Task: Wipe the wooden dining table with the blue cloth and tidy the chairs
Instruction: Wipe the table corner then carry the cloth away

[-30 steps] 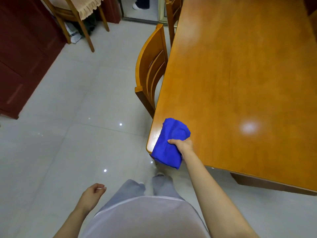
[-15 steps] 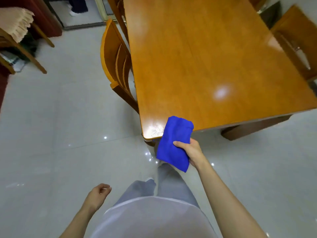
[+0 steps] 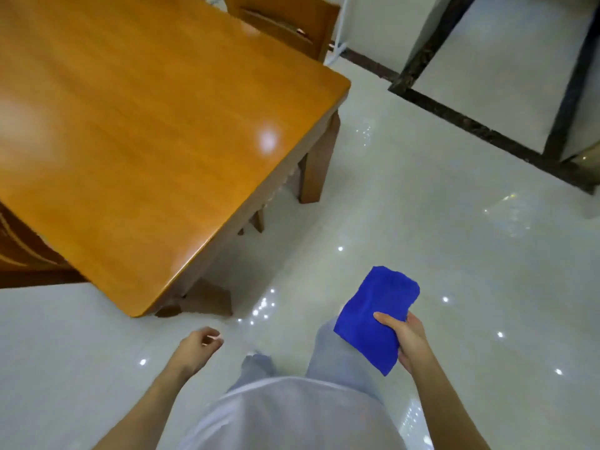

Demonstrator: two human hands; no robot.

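Note:
The wooden dining table fills the upper left, its near corner pointing toward me. My right hand grips the folded blue cloth in the air over the floor, well to the right of the table and apart from it. My left hand hangs below the table's corner with fingers loosely curled, holding nothing. One wooden chair stands at the table's far side. Part of another chair shows at the left edge, tucked under the table.
Glossy pale floor tiles spread to the right of the table. A dark tile border crosses the floor at the upper right, beside a dark-framed white panel. My legs and white shirt fill the bottom middle.
The cloth has left the table's corner and now hangs over the floor in my right hand. My view has swung right round the table's end. My left hand stays hanging.

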